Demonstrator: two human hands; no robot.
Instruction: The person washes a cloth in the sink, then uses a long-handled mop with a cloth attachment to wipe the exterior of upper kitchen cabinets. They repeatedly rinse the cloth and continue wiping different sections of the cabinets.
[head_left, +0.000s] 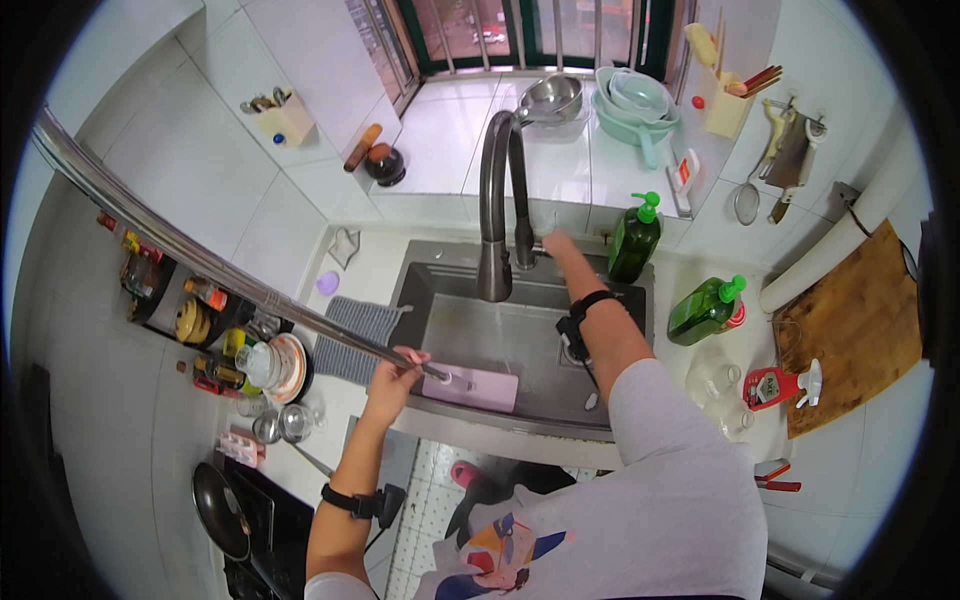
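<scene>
My left hand (395, 382) is closed around the lower end of a long metal pole (247, 274), over the sink's near left corner. The pole rises to the upper left. Its end meets a flat pink head (476, 388), which lies along the near edge of the grey sink (450, 319). My right hand (557, 243) reaches across the sink to the base of the dark metal faucet (493, 217), beside its lever. The fingers there are partly hidden, so the grip cannot be made out. The faucet's spout points down over the basin.
A green pump bottle (634, 238) stands right of my right hand; another (703, 311) is on the right counter. A striped grey cloth (352, 337) lies left of the sink. Glass jars, a red spray bottle (772, 386) and a wooden cutting board (847, 330) are at right.
</scene>
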